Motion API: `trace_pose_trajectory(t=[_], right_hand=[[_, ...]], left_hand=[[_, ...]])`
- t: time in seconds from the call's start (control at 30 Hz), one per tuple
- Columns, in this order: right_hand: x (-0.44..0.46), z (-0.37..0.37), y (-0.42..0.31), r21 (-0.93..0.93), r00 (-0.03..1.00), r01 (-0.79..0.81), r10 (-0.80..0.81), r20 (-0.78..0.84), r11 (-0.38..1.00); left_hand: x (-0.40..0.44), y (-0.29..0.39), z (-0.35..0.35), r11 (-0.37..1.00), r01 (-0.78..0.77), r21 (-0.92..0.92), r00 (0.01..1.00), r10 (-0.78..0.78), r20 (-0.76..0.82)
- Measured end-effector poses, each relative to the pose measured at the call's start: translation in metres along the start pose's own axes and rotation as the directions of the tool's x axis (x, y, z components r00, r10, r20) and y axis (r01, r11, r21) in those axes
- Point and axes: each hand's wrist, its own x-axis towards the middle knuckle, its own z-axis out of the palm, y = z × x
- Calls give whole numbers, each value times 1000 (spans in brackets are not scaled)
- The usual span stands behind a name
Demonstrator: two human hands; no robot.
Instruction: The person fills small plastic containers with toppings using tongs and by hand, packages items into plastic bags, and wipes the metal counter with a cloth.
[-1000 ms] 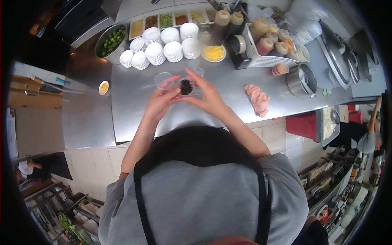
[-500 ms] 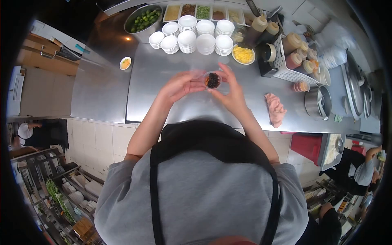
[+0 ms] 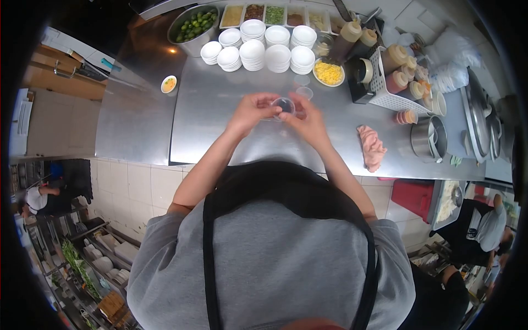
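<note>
Between my two hands, over the steel counter, is a small clear plastic cup with dark contents. My left hand grips its left side, with the thumb near the front rim. My right hand holds the right side, thumb and fingers pressed at the edge. A clear round cover seems to lie over the cup, though glare and blur make this hard to tell. Just beyond my right hand, clear round lids lie on the counter.
Stacked white bowls stand at the back, beside a yellow-filled bowl and a pot of green limes. A pink cloth and a white bottle basket are to the right. A small filled cup sits left. Other people work behind.
My left hand has come in closer, and both hands now close around the cup's rim. The dark and orange contents look less distinct than before. A clear lid now shows beyond my right hand.
</note>
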Motion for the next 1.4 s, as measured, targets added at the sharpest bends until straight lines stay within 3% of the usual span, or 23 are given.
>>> trace_pose_trajectory(t=[0.07, 0.17, 0.33, 0.57, 0.6, 0.67, 0.7, 0.8, 0.93, 1.0, 1.07, 1.13, 1.2, 1.27, 1.37, 1.4], right_hand=[[2, 3, 16, 140, 953, -301, 290, 88, 943], [0, 9, 19, 300, 943, -328, 327, 53, 896], [-3, 24, 48, 249, 948, -299, 316, -30, 921], [-4, 30, 62, 181, 955, -277, 291, -56, 944], [-3, 27, 58, 175, 956, -272, 287, -63, 946], [4, 17, 46, 70, 918, -390, 381, 109, 918], [5, 15, 52, 107, 901, -423, 405, 154, 900], [16, -8, 42, -53, 963, -268, 270, 27, 962], [47, -65, 62, -41, 985, -168, 166, -34, 985], [73, -100, 64, -392, 999, -32, 13, -51, 919], [101, -133, 40, -309, 977, -105, 39, -211, 945], [131, -166, 12, -351, 933, -269, 153, -325, 897], [166, -204, 29, -464, 882, -3, -217, -419, 886], [197, -240, 20, -505, 866, -195, -93, -491, 841], [245, -297, 49, -488, 819, -225, -107, -564, 843], [254, -308, 51, -612, 788, -332, -145, -598, 717]], left_hand=[[2, -9, 2, 999, -28, 39, 999, 27, 27], [4, -21, 7, 995, -47, 90, 999, 49, -17], [6, -31, 8, 981, -49, 187, 995, 65, -82], [9, -42, 3, 984, -54, 169, 995, 67, -77], [7, -38, 3, 990, 4, 138, 997, 7, -76], [9, -36, -1, 993, 39, 108, 998, -33, -51], [10, -42, -6, 988, 81, 128, 992, -68, -103], [14, -53, -31, 976, 137, 169, 967, -95, -235], [18, -68, -75, 973, 196, 120, 936, -149, -318], [18, -72, -86, 971, 218, 93, 923, -175, -344], [15, -70, -89, 946, 220, 237, 869, -79, -489], [12, -73, -97, 933, 208, 294, 853, -26, -522], [8, -74, -101, 916, 199, 348, 834, 28, -551], [1, -70, -103, 902, 171, 396, 800, 107, -591], [-7, -61, -108, 902, 178, 394, 782, 114, -613], [-9, -61, -112, 903, 174, 394, 781, 117, -613]])
